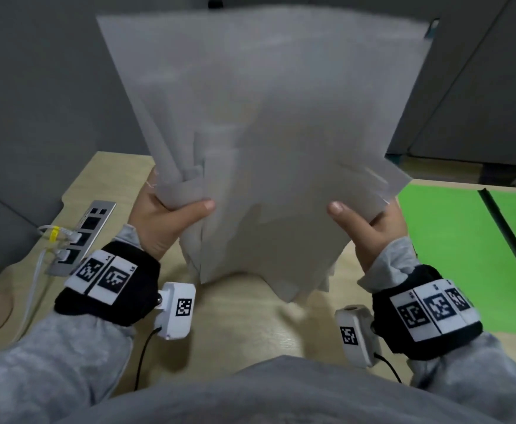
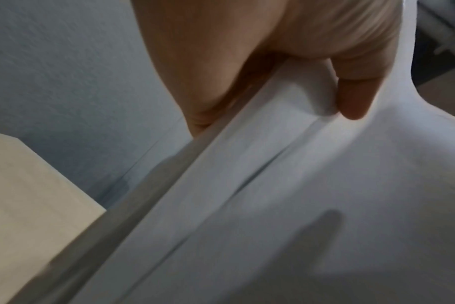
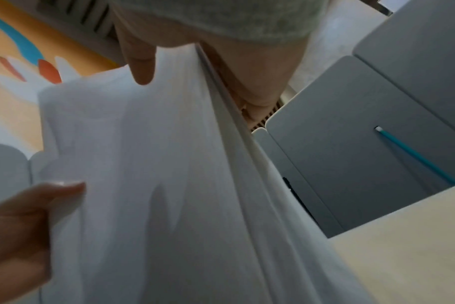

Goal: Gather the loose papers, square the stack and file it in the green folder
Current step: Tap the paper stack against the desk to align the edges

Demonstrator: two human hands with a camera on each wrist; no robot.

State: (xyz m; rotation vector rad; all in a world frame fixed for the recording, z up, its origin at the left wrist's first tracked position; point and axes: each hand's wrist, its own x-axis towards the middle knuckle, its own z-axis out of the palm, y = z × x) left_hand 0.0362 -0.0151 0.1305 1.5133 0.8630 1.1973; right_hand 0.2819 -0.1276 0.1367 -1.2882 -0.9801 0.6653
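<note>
Both hands hold the papers [image 1: 259, 142], thin limp white sheets, uneven, upright above the pale wooden desk [image 1: 250, 325]: left hand [image 1: 161, 221] and right hand [image 1: 363, 228] each pinch a side edge. The flat green folder [image 1: 452, 255] lies open at right.

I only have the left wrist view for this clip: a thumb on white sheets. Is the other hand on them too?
Observer: Yes. The right hand grips the papers at their right edge, and the left hand grips their left edge.
Operator: Are they squared yet?
Observer: No. In the head view the lower corners fan out unevenly.
Operator: Where is the folder?
Observer: The green folder lies open on the desk to the person's right, with no sheet visible in it.
</note>
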